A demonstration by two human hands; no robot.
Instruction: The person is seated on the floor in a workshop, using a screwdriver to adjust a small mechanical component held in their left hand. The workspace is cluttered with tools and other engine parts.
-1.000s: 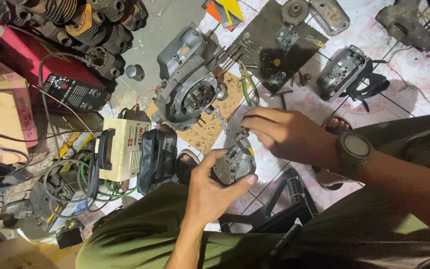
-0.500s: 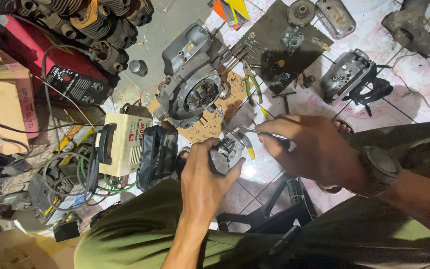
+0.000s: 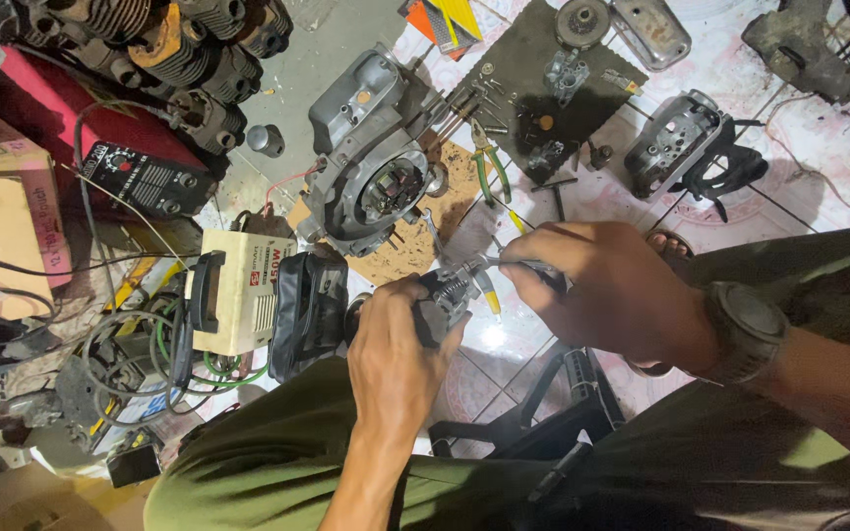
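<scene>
Metal part [image 3: 448,293] in left hand [image 3: 394,356] — right hand [image 3: 614,290] beside.

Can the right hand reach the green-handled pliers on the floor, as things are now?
Probably not at once: the right hand holds a thin tool against the small metal part gripped by the left hand. The pliers lie uncovered just beyond it.

The small part [image 3: 442,295] gripped in the left hand [image 3: 395,359] looks like dull grey cast metal, though blur hides its finish. The tool [image 3: 528,265] in the right hand [image 3: 607,290] has a thin bright metal tip. The engine case [image 3: 366,157] is matt, grimy aluminium. The floor tiles [image 3: 819,187] are glossy; the trousers [image 3: 277,472] are matt olive cloth.
</scene>
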